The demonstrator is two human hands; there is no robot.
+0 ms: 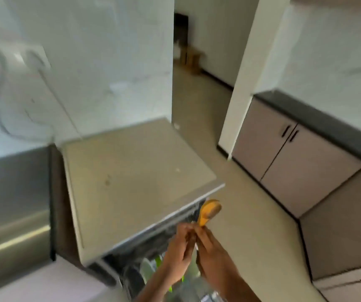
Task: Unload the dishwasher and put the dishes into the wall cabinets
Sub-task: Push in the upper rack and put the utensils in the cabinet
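Note:
An orange spoon-like utensil [210, 211] sticks up from between my two hands, above the open dishwasher [136, 271]. My right hand [214, 251] grips its handle. My left hand [180, 249] is closed against the same handle from the left. Below the hands, blurred dishes and green items [160, 261] show inside the dishwasher. The dishwasher's beige top [131, 175] fills the middle of the frame. No wall cabinet is in view.
A stainless appliance front [12, 203] stands at the left. Grey base cabinets [288, 153] with a dark worktop [327, 125] run along the right. A tiled floor [247, 205] leads through a doorway [197, 62] at the back. A white marbled wall [77, 73] stands behind the dishwasher.

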